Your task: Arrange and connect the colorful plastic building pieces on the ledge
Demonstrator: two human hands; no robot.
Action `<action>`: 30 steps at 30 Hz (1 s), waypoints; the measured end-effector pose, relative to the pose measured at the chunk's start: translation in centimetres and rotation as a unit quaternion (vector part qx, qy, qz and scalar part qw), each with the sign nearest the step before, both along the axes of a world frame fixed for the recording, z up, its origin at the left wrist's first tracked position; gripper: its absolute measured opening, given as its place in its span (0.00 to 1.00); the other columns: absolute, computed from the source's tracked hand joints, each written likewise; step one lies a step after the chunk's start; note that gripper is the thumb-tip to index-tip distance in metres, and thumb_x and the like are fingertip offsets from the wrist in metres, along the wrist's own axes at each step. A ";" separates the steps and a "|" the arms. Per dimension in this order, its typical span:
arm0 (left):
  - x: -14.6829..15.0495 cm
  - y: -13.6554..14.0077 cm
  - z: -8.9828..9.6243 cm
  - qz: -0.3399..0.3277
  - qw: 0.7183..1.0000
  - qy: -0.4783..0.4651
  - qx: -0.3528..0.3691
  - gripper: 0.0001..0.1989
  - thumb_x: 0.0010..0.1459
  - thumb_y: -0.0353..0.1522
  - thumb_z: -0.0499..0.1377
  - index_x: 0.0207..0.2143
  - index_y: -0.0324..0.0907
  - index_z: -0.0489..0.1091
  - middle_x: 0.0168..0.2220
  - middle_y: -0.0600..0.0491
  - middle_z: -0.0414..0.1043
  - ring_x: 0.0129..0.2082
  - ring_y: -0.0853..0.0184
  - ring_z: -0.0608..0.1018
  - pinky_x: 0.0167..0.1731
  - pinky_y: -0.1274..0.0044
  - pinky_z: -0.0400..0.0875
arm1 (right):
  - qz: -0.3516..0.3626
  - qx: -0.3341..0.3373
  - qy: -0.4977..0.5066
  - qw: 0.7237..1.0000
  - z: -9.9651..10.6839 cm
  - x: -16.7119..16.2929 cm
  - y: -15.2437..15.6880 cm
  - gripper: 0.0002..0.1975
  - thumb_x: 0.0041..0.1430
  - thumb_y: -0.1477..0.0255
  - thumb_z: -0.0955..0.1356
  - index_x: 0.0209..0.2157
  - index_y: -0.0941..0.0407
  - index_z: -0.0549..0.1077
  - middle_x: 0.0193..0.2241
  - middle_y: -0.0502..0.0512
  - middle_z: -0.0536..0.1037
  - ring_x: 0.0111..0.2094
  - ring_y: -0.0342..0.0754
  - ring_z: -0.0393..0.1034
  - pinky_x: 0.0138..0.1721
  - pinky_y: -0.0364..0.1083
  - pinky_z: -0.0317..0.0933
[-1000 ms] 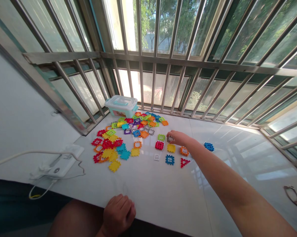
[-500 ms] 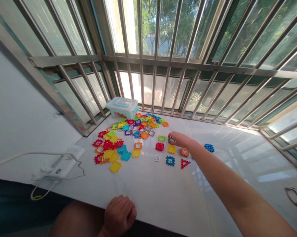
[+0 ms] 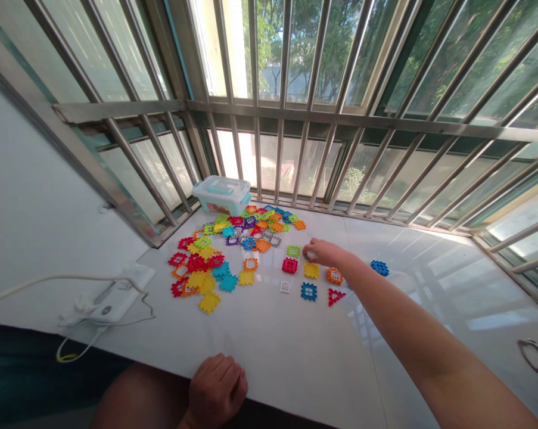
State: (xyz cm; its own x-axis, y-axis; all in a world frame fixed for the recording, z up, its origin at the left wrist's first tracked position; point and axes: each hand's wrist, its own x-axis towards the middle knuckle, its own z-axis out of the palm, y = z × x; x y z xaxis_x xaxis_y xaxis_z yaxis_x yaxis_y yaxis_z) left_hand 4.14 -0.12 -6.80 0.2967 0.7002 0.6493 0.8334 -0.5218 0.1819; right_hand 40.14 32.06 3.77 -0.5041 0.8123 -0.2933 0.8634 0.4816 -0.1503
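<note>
The right hand's fingers were drawn in narrow around the grey piece on the far side of the table, though whether they gripped it could not be told. The green piece lay just left of it, and the yellow piece just nearer. The left hand, its fingers curled in, rested at the near edge.
</note>
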 end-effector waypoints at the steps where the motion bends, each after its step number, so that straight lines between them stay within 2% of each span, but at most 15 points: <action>1: 0.0 0.0 0.0 0.001 1.000 0.000 0.000 0.14 0.64 0.28 0.61 0.25 0.45 0.64 0.23 0.53 0.64 0.28 0.62 0.67 0.32 0.66 0.59 | 0.000 0.000 0.000 1.000 0.0 0.0 0.0 0.20 0.65 0.68 0.72 0.58 0.45 0.78 0.55 0.58 0.76 0.48 0.54 0.75 0.45 0.45 0.65; 8: 0.0 -0.1 0.1 0.006 1.000 0.017 -0.002 0.14 0.63 0.28 0.61 0.25 0.45 0.65 0.24 0.53 0.65 0.28 0.62 0.70 0.32 0.67 0.62 | -0.001 0.008 0.014 1.000 -0.1 -0.1 -0.3 0.21 0.65 0.68 0.72 0.59 0.45 0.77 0.57 0.58 0.75 0.49 0.54 0.76 0.48 0.46 0.67; 12: 0.0 0.0 0.2 0.008 1.000 0.021 0.002 0.14 0.63 0.28 0.60 0.24 0.45 0.65 0.23 0.53 0.65 0.27 0.62 0.70 0.31 0.67 0.62 | -0.018 0.013 0.026 0.999 0.8 0.0 -0.3 0.22 0.67 0.67 0.72 0.61 0.46 0.76 0.60 0.59 0.73 0.50 0.53 0.76 0.52 0.48 0.68; 16: 0.0 -0.1 0.1 0.011 1.000 0.020 0.000 0.14 0.64 0.28 0.60 0.24 0.45 0.65 0.23 0.53 0.64 0.27 0.62 0.70 0.31 0.67 0.62 | -0.051 0.096 0.097 0.989 2.4 0.3 -2.2 0.18 0.71 0.66 0.70 0.60 0.49 0.75 0.60 0.61 0.73 0.53 0.54 0.75 0.56 0.49 0.67; 19: 0.0 -0.1 0.0 0.012 1.000 0.021 -0.003 0.15 0.64 0.28 0.60 0.24 0.45 0.64 0.23 0.53 0.64 0.27 0.62 0.69 0.32 0.67 0.61 | -0.077 0.130 0.216 0.965 2.8 0.2 -6.5 0.15 0.74 0.61 0.66 0.57 0.50 0.75 0.56 0.59 0.75 0.47 0.51 0.77 0.51 0.49 0.69; 21: 0.0 -0.1 0.0 0.011 1.000 0.020 -0.004 0.14 0.64 0.28 0.60 0.25 0.45 0.64 0.24 0.53 0.64 0.28 0.62 0.69 0.32 0.67 0.61 | -0.096 0.104 0.298 0.944 2.2 -0.1 -10.9 0.15 0.75 0.59 0.64 0.52 0.51 0.76 0.48 0.57 0.79 0.41 0.49 0.77 0.46 0.47 0.70; 23: 0.0 0.0 0.1 0.009 1.000 0.021 -0.001 0.14 0.64 0.28 0.60 0.25 0.45 0.64 0.24 0.53 0.64 0.27 0.62 0.69 0.31 0.67 0.61 | -0.114 0.047 0.342 0.932 1.2 -0.3 -15.8 0.16 0.75 0.56 0.63 0.47 0.51 0.76 0.38 0.53 0.80 0.35 0.47 0.75 0.39 0.46 0.69; 25: 0.0 0.0 0.2 0.009 1.000 0.024 0.002 0.14 0.64 0.28 0.61 0.24 0.45 0.64 0.24 0.54 0.64 0.27 0.62 0.69 0.31 0.67 0.60 | -0.125 -0.005 0.343 0.931 0.1 -0.3 -20.4 0.18 0.74 0.55 0.63 0.42 0.51 0.77 0.32 0.52 0.80 0.31 0.48 0.73 0.35 0.46 0.67; 27: 0.0 0.1 0.2 0.011 1.000 0.029 0.004 0.15 0.64 0.28 0.60 0.24 0.45 0.63 0.23 0.54 0.63 0.27 0.62 0.69 0.31 0.67 0.60 | -0.130 -0.030 0.321 0.938 -1.2 0.2 -24.3 0.19 0.75 0.55 0.62 0.38 0.51 0.77 0.29 0.51 0.79 0.30 0.48 0.71 0.34 0.47 0.65; 30: 0.0 0.1 0.3 0.012 0.999 0.032 0.003 0.14 0.64 0.28 0.60 0.25 0.45 0.63 0.24 0.54 0.63 0.28 0.62 0.69 0.32 0.67 0.61 | -0.141 -0.039 0.291 0.945 -3.1 1.7 -28.0 0.18 0.74 0.55 0.62 0.37 0.50 0.76 0.29 0.50 0.79 0.31 0.49 0.73 0.35 0.48 0.64</action>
